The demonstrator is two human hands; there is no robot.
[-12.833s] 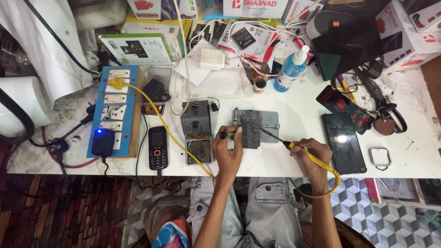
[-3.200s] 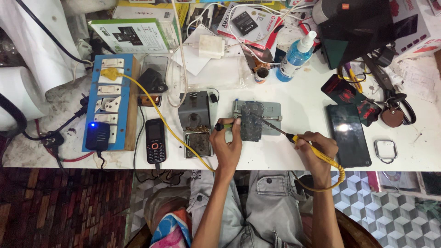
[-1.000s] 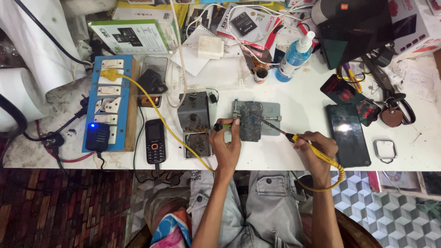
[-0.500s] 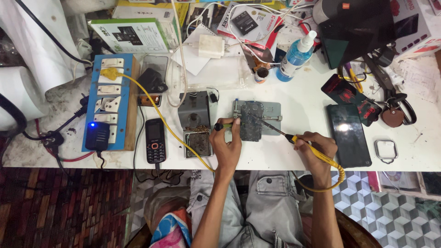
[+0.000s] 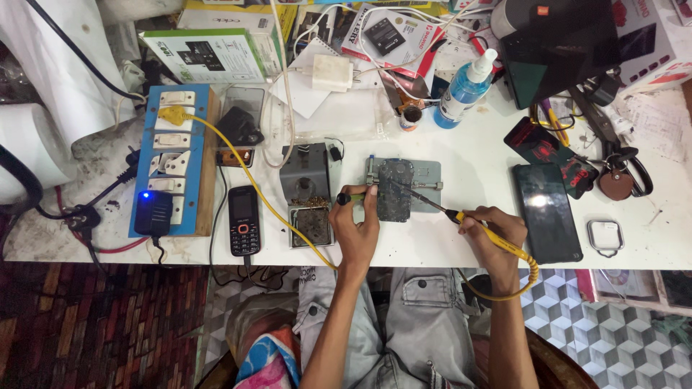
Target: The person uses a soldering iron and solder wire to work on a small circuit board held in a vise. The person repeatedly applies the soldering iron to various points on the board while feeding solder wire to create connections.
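The right hand (image 5: 497, 234) grips a yellow soldering iron (image 5: 472, 222), its tip on the circuit board (image 5: 395, 189) clamped in a metal holder (image 5: 425, 180). Just left of the board, the left hand (image 5: 355, 229) pinches a green-handled tool (image 5: 351, 198); the grey iron stand (image 5: 305, 180) sits further left.

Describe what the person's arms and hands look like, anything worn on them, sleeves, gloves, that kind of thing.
Both forearms are bare up to the frame edge: no sleeves show. The left hand and the right hand wear no gloves, and no watch or bracelet shows on either wrist. Rings are too small to tell. Each hand shows its back to the camera.
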